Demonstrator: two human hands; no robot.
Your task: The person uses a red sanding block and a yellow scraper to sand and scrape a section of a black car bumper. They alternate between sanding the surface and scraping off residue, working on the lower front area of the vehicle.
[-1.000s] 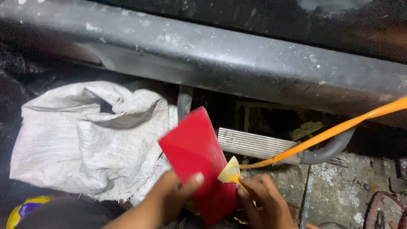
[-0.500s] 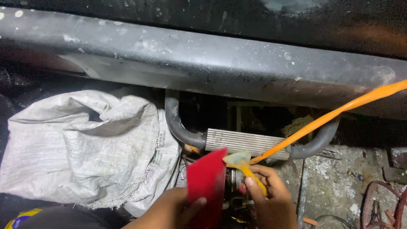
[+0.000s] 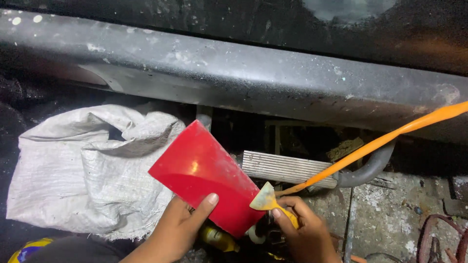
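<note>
Spanning the whole top of the view, a grey, dusty vehicle sill (image 3: 253,78), dark underside below. Lying crumpled at left on the ground, a white woven sack (image 3: 83,180), well apart from the right hand. Stretching from the right edge down toward the hands, a long orange hose (image 3: 370,146), passing over a curved grey pipe (image 3: 370,168). Sitting between sack and pipe, a ribbed metal footrest (image 3: 287,168), just behind the red plate. Tilted on its corner in the middle, a flat red plastic plate (image 3: 204,175), gripped at its lower edge by the left hand (image 3: 183,229), thumb pressed on the front face. Clenched around a small yellow scraper (image 3: 267,199), the right hand (image 3: 304,234), blade tip just beside the plate's lower right edge; touching or not, cannot tell. Peeking out under the plate, a small yellow bottle (image 3: 219,239).
</note>
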